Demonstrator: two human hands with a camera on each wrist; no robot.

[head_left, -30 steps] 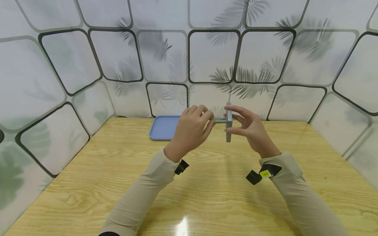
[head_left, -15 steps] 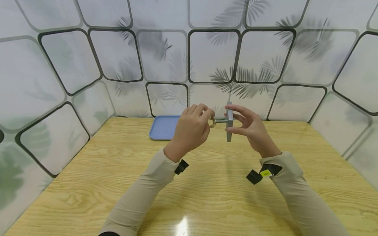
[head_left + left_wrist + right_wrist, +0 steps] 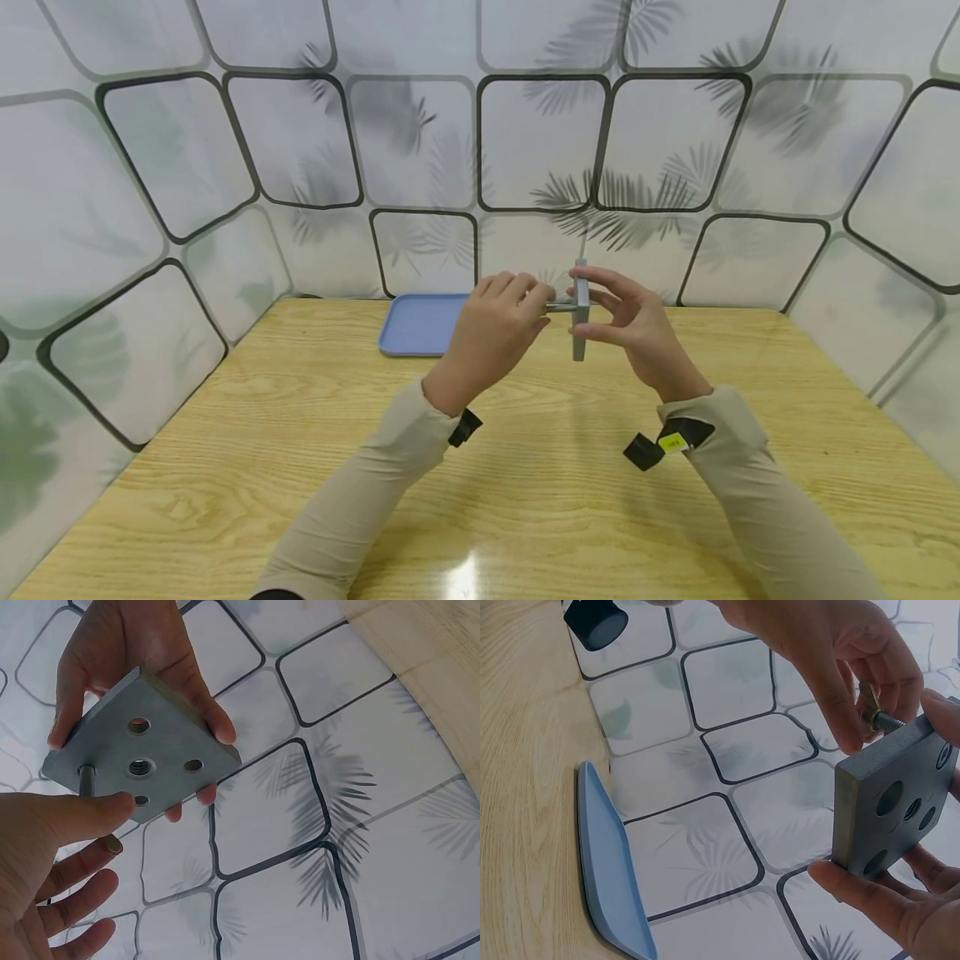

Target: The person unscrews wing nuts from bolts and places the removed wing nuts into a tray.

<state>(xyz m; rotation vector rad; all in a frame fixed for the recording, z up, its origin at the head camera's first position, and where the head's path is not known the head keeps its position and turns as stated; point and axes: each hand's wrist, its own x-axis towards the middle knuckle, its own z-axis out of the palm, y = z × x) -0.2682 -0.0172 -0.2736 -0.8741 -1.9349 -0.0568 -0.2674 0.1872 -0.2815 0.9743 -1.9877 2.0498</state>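
Observation:
My right hand (image 3: 637, 329) grips a square grey metal plate (image 3: 581, 292) by its edges, holding it upright above the table. The plate (image 3: 141, 746) has several round holes, the middle one threaded. A bolt (image 3: 561, 307) passes through a corner hole and sticks out to the left. On its threaded shank (image 3: 889, 722) sits a brass wing nut (image 3: 868, 711), which my left hand (image 3: 498, 333) pinches between thumb and fingers. In the left wrist view the left thumb covers most of the nut. The head view hides the nut behind the fingers.
A blue tray (image 3: 420, 327) lies at the back of the wooden table (image 3: 300, 467), partly behind my left hand. Patterned fabric walls (image 3: 420, 142) stand along the back and sides. Dark cameras are strapped to both wrists.
The left fingers have shifted slightly right toward the plate and closed over the brass wing nut, which showed half a second ago. The right hand and plate have barely moved.

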